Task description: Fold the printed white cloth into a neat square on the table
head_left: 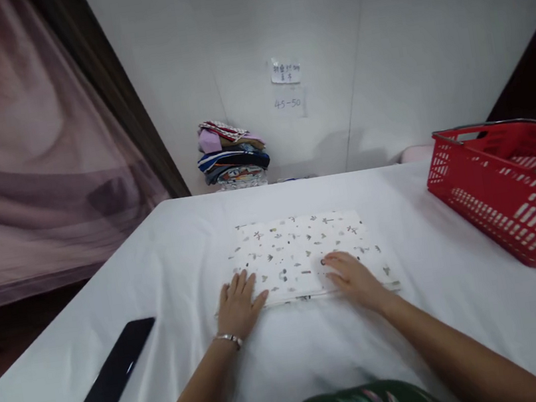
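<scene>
A white cloth with small printed motifs lies folded into a flat rectangle on the white-covered table. My left hand rests on its near left corner, fingers spread and palm down; a bracelet circles that wrist. Over the near right part of the cloth is my right hand, its fingers slightly bent and the thumb apart from them. Neither hand grips the cloth. Layered folded edges show along the cloth's near side.
A black phone lies on the table at the left. On the right stands a red plastic basket. Behind the table's far edge rises a stack of folded clothes against the wall. A pink curtain hangs at the left.
</scene>
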`<action>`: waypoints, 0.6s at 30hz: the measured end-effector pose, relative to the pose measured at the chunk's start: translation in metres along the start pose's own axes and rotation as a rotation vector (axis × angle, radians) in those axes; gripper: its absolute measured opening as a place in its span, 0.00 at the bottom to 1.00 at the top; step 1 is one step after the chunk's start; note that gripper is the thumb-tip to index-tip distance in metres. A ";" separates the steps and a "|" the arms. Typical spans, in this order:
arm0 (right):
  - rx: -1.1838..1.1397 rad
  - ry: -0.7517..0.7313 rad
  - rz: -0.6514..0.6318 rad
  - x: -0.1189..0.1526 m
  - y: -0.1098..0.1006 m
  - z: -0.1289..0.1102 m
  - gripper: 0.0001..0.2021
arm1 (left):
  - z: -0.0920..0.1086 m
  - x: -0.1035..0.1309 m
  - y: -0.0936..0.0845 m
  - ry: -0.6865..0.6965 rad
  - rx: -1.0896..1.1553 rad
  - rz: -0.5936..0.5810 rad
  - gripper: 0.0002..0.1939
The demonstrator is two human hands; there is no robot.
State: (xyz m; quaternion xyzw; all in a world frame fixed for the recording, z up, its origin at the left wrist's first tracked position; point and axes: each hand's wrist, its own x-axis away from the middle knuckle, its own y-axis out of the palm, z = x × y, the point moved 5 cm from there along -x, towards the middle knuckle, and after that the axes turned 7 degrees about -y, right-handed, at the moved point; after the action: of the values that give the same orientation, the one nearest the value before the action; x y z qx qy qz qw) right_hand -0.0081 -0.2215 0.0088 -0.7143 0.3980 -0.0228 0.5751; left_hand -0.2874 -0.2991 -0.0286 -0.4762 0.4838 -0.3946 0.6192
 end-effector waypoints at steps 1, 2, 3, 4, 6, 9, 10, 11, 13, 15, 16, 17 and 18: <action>0.076 0.067 0.004 0.006 -0.008 0.018 0.17 | -0.001 0.000 0.001 -0.001 -0.009 -0.003 0.29; 0.154 0.143 -0.027 0.014 -0.013 0.036 0.19 | -0.001 0.001 0.001 -0.005 -0.016 -0.007 0.29; 0.216 0.245 -0.056 0.023 -0.016 0.054 0.21 | -0.001 0.001 0.000 -0.008 -0.021 -0.012 0.29; 0.241 0.310 -0.097 0.032 -0.016 0.067 0.23 | 0.000 0.002 -0.001 -0.011 -0.024 -0.018 0.29; 0.254 0.356 -0.141 0.047 -0.012 0.082 0.24 | 0.002 0.002 -0.002 -0.017 -0.023 -0.034 0.28; 0.209 0.336 -0.112 0.055 -0.006 0.090 0.24 | -0.003 0.001 0.002 -0.036 -0.004 -0.075 0.29; 0.174 0.333 -0.081 0.054 -0.005 0.092 0.24 | -0.007 -0.001 0.004 -0.040 0.012 -0.091 0.28; 0.128 0.343 -0.042 0.052 -0.006 0.097 0.23 | -0.011 -0.004 0.005 -0.033 0.037 -0.103 0.27; 0.009 0.434 0.049 0.045 -0.013 0.114 0.23 | -0.020 -0.014 0.005 -0.006 0.112 -0.096 0.22; -0.103 0.592 0.113 0.034 -0.020 0.138 0.23 | -0.030 -0.030 0.000 -0.017 0.179 -0.039 0.21; -0.131 0.656 0.122 0.027 -0.024 0.150 0.23 | -0.035 -0.041 -0.004 -0.066 0.194 -0.005 0.23; -0.150 0.717 0.120 0.018 -0.027 0.162 0.24 | -0.039 -0.052 -0.007 -0.121 0.202 0.011 0.26; -0.166 0.773 0.110 0.010 -0.029 0.173 0.24 | -0.044 -0.065 -0.009 -0.207 0.229 0.000 0.27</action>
State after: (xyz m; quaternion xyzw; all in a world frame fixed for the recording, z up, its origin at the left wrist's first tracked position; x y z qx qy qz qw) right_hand 0.0990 -0.0879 -0.0289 -0.6749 0.6233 -0.2266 0.3237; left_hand -0.3444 -0.2489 -0.0088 -0.4407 0.3694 -0.3960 0.7159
